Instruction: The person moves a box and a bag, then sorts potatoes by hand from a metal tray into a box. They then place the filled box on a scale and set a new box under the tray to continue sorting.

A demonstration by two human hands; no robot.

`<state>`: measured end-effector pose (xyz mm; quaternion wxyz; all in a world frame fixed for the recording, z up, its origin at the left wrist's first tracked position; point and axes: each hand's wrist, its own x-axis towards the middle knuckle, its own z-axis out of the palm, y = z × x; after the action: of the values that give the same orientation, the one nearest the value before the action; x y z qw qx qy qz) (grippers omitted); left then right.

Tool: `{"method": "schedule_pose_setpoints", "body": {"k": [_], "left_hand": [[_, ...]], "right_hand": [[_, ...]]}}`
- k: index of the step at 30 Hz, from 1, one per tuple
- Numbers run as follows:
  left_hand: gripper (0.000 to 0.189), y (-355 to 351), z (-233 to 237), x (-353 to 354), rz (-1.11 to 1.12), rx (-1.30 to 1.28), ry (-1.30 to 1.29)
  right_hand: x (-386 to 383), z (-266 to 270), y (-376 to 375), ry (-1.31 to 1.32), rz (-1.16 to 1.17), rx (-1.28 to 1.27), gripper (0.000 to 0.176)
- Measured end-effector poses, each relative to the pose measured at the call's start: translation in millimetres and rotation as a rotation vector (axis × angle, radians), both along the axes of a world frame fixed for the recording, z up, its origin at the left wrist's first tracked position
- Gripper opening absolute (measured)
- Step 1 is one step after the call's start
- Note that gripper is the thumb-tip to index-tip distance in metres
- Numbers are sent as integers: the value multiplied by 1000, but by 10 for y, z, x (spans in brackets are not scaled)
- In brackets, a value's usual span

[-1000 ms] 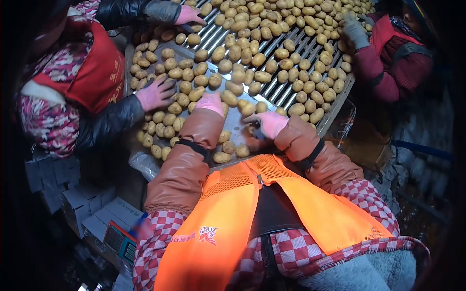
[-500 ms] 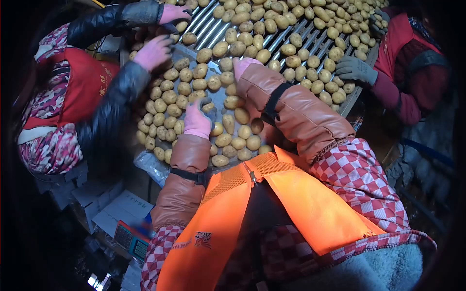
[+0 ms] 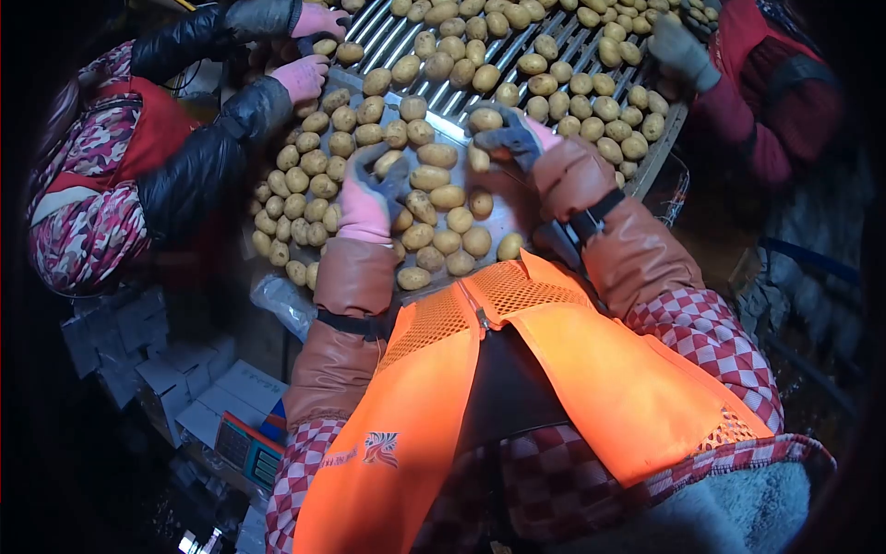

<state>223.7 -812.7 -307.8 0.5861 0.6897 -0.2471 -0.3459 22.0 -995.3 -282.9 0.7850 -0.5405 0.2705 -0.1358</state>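
On the metal tray (image 3: 506, 214), at 12 o'clock from the orange vest (image 3: 554, 369), lie lots of potatoes (image 3: 448, 242). The left hand (image 3: 369, 201) is at 11 o'clock, with its fingers bent round one potato (image 3: 388, 164). The right hand (image 3: 517, 140) is at 1 o'clock. Its fingers are spread apart, and the tips touch a second potato (image 3: 485, 120). This looks like sorting, with a pick just starting. Next, the left hand would need a firm squeeze and a lift straight up, so the potatoes beside it do not roll. Another person's hand (image 3: 300, 76) works at 10 o'clock.
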Motion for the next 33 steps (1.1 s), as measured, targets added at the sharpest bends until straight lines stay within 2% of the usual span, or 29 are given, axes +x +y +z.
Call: {"method": "schedule_pose_setpoints", "body": {"k": [1,2,4,5,6,8,9,10,12,14,16,18,20,21,23,24,25,26,27,29,31,33], "left_hand": [[55,-117,131,-190,-11,-123,76],[51,-155,164,-339,-93,-206,-36],[42,-228,533,-530,-379,92,-369],[39,-219,532,-566,-440,105,-588],[37,-208,518,-600,-501,118,-809],[36,-167,399,-618,-520,109,-670],[36,-123,255,-548,-467,92,-308],[37,-88,381,-590,-474,207,-223],[39,-22,633,-673,-479,446,-63],[40,151,403,-744,-722,365,-604],[60,244,200,-938,-944,384,-944],[64,168,186,-1142,-1003,502,-1127],[70,-17,283,-1259,-1007,595,-1056],[73,-113,319,-1288,-1007,644,-1021],[81,-276,247,-1318,-992,718,-1009],[85,-309,228,-1330,-987,761,-1004],[95,-320,266,-1400,-967,802,-1026],[90,-300,257,-1422,-958,816,-1015],[86,-267,211,-1440,-944,827,-1006],[76,-208,47,-1422,-932,813,-990],[65,-149,-128,-1297,-932,762,-981],[53,-172,-101,-1215,-917,731,-953]], "right_hand": [[-96,-90,116,-154,88,292,43],[-193,-181,233,-256,175,593,39],[-193,-17,641,-542,-18,981,38],[-253,81,680,-493,26,1067,35],[-323,19,698,-424,-64,1027,35],[-517,-166,733,-291,-250,947,37],[-644,134,810,-341,-295,927,49],[-833,193,902,-192,-349,564,64],[-1335,260,939,-407,-415,754,36],[-2001,230,964,-389,-433,684,41],[-2791,128,1054,-227,-432,550,47],[-3539,0,1188,24,-384,412,53],[-4100,-98,1353,282,-322,259,59],[-4118,-68,1414,492,-416,105,57],[-4033,-7,1439,900,-590,-216,54],[-3851,-244,1293,547,-785,-139,55],[-3350,-205,1136,634,-790,-304,47],[-2822,-30,1056,697,-732,-443,48],[-2630,-437,937,609,-715,-735,47],[-1623,-221,1008,1241,-432,-1107,47],[-978,-455,1197,1546,-364,-1231,48],[-819,-379,1180,1169,-178,-1163,48]]}}
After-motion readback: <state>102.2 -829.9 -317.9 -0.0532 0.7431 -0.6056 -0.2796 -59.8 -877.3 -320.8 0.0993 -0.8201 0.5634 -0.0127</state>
